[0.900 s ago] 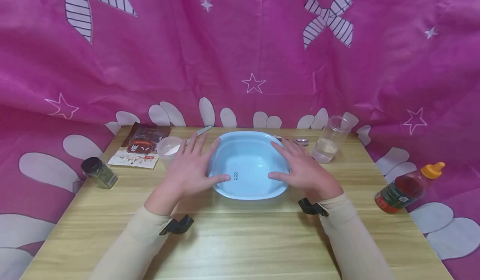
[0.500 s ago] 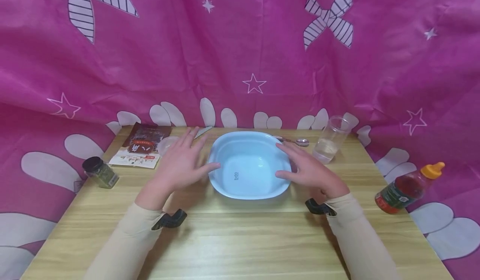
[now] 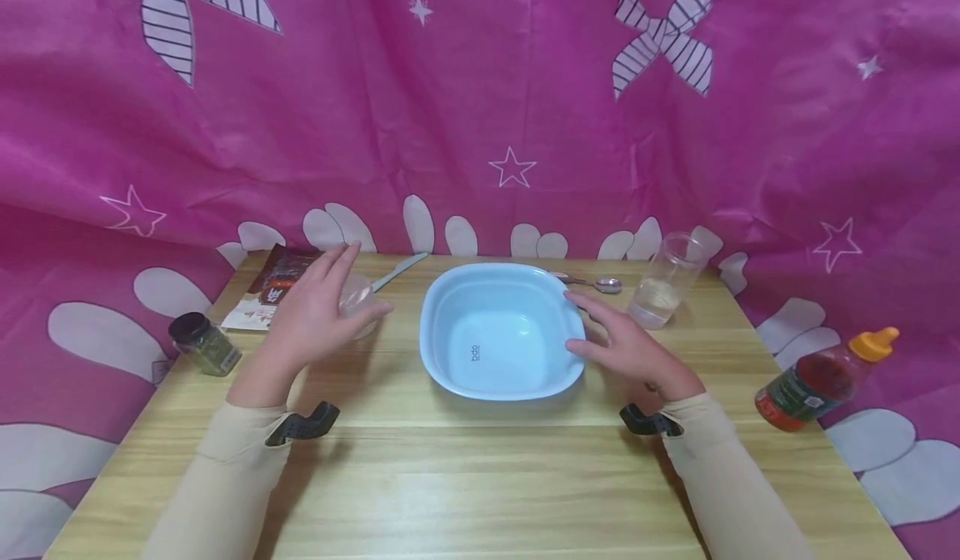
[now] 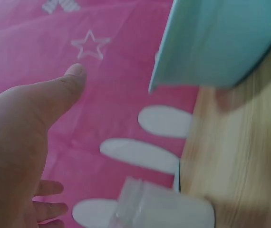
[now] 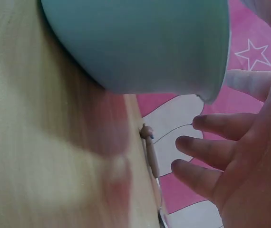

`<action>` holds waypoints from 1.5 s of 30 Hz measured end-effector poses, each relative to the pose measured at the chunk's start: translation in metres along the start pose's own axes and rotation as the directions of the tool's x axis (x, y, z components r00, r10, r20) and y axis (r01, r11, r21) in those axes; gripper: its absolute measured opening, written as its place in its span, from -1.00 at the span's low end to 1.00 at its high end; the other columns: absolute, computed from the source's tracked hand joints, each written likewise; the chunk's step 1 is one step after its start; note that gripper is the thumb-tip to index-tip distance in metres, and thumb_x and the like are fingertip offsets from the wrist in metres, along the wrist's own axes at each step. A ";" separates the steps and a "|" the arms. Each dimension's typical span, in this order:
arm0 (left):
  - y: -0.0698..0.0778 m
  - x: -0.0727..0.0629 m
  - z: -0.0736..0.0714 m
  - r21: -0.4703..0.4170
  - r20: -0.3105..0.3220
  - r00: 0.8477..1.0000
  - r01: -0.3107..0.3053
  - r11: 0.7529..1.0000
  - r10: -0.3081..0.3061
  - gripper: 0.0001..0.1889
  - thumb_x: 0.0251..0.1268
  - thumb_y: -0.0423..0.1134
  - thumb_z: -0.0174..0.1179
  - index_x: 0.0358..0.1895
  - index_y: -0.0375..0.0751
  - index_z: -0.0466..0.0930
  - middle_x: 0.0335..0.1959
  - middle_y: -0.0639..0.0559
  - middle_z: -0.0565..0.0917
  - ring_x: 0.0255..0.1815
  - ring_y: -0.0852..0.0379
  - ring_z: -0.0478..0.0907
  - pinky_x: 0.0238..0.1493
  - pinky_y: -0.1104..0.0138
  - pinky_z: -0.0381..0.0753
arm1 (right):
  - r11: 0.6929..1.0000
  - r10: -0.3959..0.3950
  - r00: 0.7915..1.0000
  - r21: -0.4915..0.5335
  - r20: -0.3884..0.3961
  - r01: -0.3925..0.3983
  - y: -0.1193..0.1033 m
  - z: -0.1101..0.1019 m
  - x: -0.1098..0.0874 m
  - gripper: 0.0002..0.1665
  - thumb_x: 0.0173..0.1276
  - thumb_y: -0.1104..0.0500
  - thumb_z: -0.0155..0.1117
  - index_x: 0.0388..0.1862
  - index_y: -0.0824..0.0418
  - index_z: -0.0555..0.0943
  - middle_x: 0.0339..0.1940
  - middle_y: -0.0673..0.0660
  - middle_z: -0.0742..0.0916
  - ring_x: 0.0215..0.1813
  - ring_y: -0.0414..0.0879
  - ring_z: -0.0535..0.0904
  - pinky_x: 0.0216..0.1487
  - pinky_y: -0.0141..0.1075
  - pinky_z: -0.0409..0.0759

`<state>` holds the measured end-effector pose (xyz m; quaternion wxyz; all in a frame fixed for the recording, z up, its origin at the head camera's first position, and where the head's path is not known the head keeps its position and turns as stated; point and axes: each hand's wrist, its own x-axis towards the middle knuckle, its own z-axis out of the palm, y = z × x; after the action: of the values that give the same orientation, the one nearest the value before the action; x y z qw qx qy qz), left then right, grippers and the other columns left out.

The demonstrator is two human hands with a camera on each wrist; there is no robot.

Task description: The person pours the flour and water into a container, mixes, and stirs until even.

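A light blue basin (image 3: 502, 385) with "bdo" printed inside sits mid-table in the head view. My left hand (image 3: 311, 314) is held over the table left of it, fingers extended and thumb apart. Partly behind that hand stands a clear plastic cup (image 3: 358, 295) with white contents; the left wrist view shows the same cup (image 4: 166, 206) below the fingers, with a gap between. My right hand (image 3: 628, 347) is at the basin's right rim, fingers loosely extended. In the right wrist view its fingers (image 5: 209, 151) are beside the basin wall (image 5: 145, 52), not curled round it.
A brown spice packet (image 3: 258, 297) and a black-lidded jar (image 3: 204, 343) are at left. Behind the basin lie a knife (image 3: 400, 271) and a spoon (image 3: 606, 285). A tall clear cup of liquid (image 3: 660, 289) and a red sauce bottle (image 3: 817, 385) stand at right.
My left hand has left the basin's left side and moved left, to the small cup and packet. My right hand has drawn slightly right, off the basin's inside toward its rim.
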<state>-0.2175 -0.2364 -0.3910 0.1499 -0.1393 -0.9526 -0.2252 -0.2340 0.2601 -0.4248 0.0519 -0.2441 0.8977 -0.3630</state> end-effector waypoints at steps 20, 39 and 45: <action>-0.046 -0.003 0.026 -0.299 0.081 0.982 0.186 0.936 -0.169 0.47 0.24 0.30 0.61 0.87 -0.02 -0.39 0.78 -0.32 0.19 0.74 -0.38 0.18 0.62 -0.44 0.24 | 0.988 -0.017 0.999 0.157 0.036 0.012 0.008 0.009 0.000 0.03 0.62 0.00 0.47 0.88 0.03 0.15 0.84 0.25 0.25 0.72 0.43 0.30 0.52 0.32 0.47; -0.068 -0.002 0.054 -0.371 0.034 0.963 0.261 0.891 -0.268 0.32 0.18 0.09 0.71 0.76 -0.47 -0.01 0.60 -0.58 0.34 0.58 -0.55 0.34 0.59 -0.42 0.32 | 0.903 0.105 0.994 0.418 0.014 -0.102 0.023 0.023 0.002 -0.18 0.58 -0.03 0.50 0.73 -0.20 0.41 0.82 0.04 0.32 0.79 0.24 0.21 0.73 0.35 0.15; -0.073 -0.004 0.058 -0.417 0.046 0.963 0.259 0.871 -0.264 0.26 0.16 0.01 0.73 0.71 -0.49 0.06 0.55 -0.55 0.39 0.56 -0.51 0.38 0.59 -0.40 0.33 | 0.864 0.175 0.985 0.479 0.004 -0.155 0.024 0.028 0.003 -0.23 0.57 -0.05 0.51 0.67 -0.22 0.46 0.80 0.06 0.36 0.74 0.27 0.30 0.70 0.37 0.20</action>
<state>-0.2514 -0.2726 -0.4704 0.0907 -0.0367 -0.8909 -0.4435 -0.2388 0.2553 -0.4612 0.1234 -0.1388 0.7990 -0.5720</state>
